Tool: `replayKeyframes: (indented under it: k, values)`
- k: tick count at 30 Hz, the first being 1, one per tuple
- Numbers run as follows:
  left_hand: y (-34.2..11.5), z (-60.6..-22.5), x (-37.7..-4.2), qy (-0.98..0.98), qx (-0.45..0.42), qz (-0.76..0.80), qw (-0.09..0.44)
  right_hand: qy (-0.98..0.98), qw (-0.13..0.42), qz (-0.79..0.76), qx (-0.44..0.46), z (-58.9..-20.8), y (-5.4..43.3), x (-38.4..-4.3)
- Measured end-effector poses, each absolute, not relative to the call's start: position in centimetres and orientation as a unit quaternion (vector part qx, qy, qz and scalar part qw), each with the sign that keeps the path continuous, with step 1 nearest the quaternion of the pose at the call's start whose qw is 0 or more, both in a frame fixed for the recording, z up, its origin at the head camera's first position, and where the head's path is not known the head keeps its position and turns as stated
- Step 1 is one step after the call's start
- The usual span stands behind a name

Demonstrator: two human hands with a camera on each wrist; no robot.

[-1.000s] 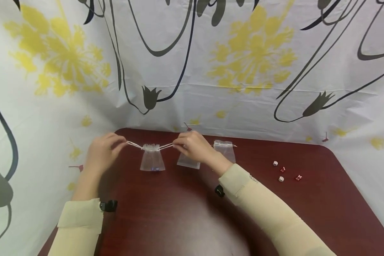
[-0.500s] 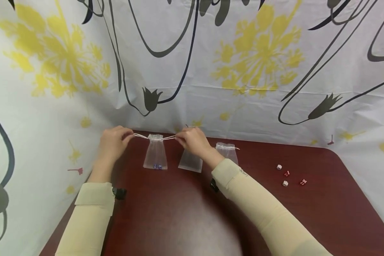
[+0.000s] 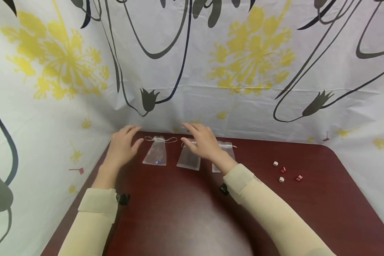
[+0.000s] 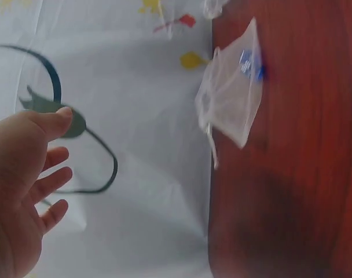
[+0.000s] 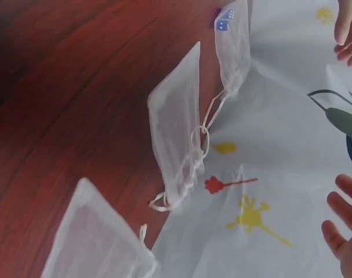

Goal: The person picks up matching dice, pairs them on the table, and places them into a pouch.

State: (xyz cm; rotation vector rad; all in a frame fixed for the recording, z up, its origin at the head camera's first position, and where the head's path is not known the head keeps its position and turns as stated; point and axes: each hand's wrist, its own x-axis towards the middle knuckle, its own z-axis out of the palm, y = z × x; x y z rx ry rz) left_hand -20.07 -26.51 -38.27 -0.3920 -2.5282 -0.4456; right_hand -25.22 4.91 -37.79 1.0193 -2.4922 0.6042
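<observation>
A sheer white drawstring bag (image 3: 155, 152) lies at the table's back left with its neck gathered and its cord loops spread to both sides. Blue dice (image 5: 224, 22) show through its lower end. My left hand (image 3: 121, 145) hovers just left of this bag, fingers apart and holding nothing. To its right, my right hand (image 3: 203, 141) is over the top of a second sheer bag (image 3: 188, 160), fingers spread and holding nothing. A third sheer bag (image 5: 98, 237) lies farther right, partly hidden by the right wrist in the head view.
Two white dice (image 3: 281, 179) and two red dice (image 3: 299, 177) lie on the right of the dark red table (image 3: 179, 213). A patterned white cloth (image 3: 192, 71) rises behind the table and along its sides.
Both hands have let go of the left bag's drawstrings, which they held pulled apart. The fingers have spread, and the bag now lies on the table with its cords slack.
</observation>
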Motion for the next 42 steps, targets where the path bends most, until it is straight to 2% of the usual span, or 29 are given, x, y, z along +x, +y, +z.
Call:
replayKeyframes:
  k: [12,19,26,33,42]
  values:
    - [-19.2,-39.6,-17.5,-0.947,-0.167,-0.193,0.196,-0.936,0.177,0.156,0.26,-37.0,7.9,-20.9]
    - [-15.6,-40.7,-15.7,-0.958,-0.181,-0.182,0.126,-0.961,0.123,0.132,0.211,-37.3,10.5,-18.9]
    - [-13.9,-41.7,-14.8,-0.963,-0.178,-0.186,0.078,-0.968,0.111,0.122,0.191,-38.0,13.5,-17.9]
    - [-13.0,-42.9,-15.3,-0.961,-0.186,-0.202,0.032,-0.97,0.11,0.132,0.172,-38.3,16.0,-17.1]
    - [-12.4,-44.6,-15.5,-0.957,-0.195,-0.215,-0.01,-0.97,0.134,0.132,0.156,-38.8,19.9,-16.0]
